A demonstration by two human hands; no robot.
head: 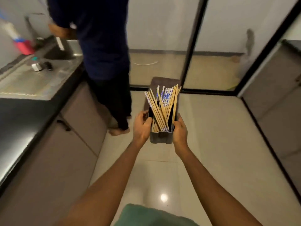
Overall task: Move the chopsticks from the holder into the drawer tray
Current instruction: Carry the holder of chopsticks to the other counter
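1. At the far left, a dark bench [19, 121] ran along the wall, with a steel sink area [37, 79] set into it and a pink and blue container [24, 46] blurred at its back edge.
2. Small items [41, 66] sat on the steel surface; they were too blurred to tell what they were.
3. A second person in dark blue clothes [101, 38] stood at the sink, barefoot on the pale tiled floor [211, 128].
4. The left hand [142, 126] gripped the left wall of the holder [161, 138], its fingers [146, 113] curled over the rim and pressed against the side.
5. The holder was a dark rectangular box held in the air between both hands, above the floor and tilted away from the camera.
6. The chopsticks [162, 108] lay inside the holder in a loose, crossed bundle, their far ends fanning out past its far rim.
7. Some chopsticks were plain wood; others carried a blue and white pattern.
8. The near ends of the chopsticks lay between the two hands, just beside the left thumb, and no finger pinched a stick.
9. The right hand [180, 132] clasped the right wall of the holder, thumb on the rim and fingers wrapped under the side.
10. Right of the hands, black-framed glass panels [193, 46] rose from the floor.
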